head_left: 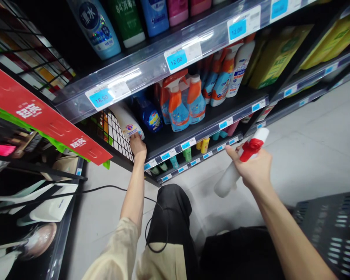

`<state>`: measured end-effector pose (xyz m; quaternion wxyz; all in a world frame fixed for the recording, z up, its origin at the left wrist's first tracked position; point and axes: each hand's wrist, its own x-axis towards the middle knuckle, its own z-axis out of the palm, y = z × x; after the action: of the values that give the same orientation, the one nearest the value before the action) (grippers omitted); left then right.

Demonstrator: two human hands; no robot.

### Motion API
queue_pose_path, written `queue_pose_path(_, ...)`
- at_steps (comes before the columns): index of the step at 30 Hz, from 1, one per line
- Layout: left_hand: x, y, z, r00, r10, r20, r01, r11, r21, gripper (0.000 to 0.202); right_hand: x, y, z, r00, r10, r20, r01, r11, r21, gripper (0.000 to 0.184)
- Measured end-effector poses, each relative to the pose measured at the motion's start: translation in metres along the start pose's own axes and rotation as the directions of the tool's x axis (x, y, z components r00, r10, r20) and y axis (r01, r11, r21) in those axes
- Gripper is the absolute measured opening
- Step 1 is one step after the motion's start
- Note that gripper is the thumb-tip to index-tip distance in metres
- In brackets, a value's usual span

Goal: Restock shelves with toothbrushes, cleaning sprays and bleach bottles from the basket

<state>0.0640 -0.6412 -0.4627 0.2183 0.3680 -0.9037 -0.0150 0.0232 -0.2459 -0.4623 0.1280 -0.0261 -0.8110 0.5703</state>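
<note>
My left hand (pixel 138 145) reaches to the middle shelf (pixel 210 118) and its fingers close on the base of a white bottle (pixel 127 121) lying tilted at the shelf's left end. My right hand (pixel 252 167) is wrapped around a white spray bottle with a red trigger (pixel 241 160), held in the air in front of the lower shelves, its body pointing down and left. Orange-capped blue spray bottles (pixel 182 103) stand further right on the same shelf.
A top shelf (pixel 151 64) carries blue, green and pink bottles with blue price tags. A red sign (pixel 41 112) and a rack of brushes stand at left. A dark plastic basket (pixel 332 229) sits at lower right. Grey floor tiles lie beyond.
</note>
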Motion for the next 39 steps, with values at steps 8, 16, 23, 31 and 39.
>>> queue_pose_path(8, -0.002, 0.006, -0.010, 0.995, 0.088, 0.050, -0.082, 0.991, -0.104, 0.038, 0.004, 0.002, 0.002, 1.000, -0.002, 0.017, 0.002, 1.000, 0.011, 0.056)
queue_pose_path(16, -0.116, 0.083, -0.028, 0.848, 0.528, -0.040, -0.426, 0.636, -0.644, 0.033, 0.011, 0.013, 0.016, 0.998, 0.062, 0.000, -0.059, 0.956, 0.289, 0.058)
queue_pose_path(23, -0.257, 0.128, 0.016, 0.676, 0.692, 0.255, -0.221, 0.520, -0.825, 0.091, 0.012, 0.012, 0.027, 0.978, 0.206, 0.010, -0.191, 0.887, 0.421, 0.052)
queue_pose_path(31, -0.244, 0.099, 0.023, 0.552, 0.673, 0.491, 0.175, 0.482, -0.858, 0.064, 0.009, -0.016, 0.002, 0.922, 0.097, 0.375, -0.260, 0.873, 0.412, 0.056)
queue_pose_path(39, -0.246, 0.090, 0.007, 0.414, 0.730, 0.545, 0.473, 0.339, -0.813, 0.080, 0.002, -0.022, -0.007, 0.806, 0.004, 0.592, -0.358, 0.800, 0.482, 0.052)
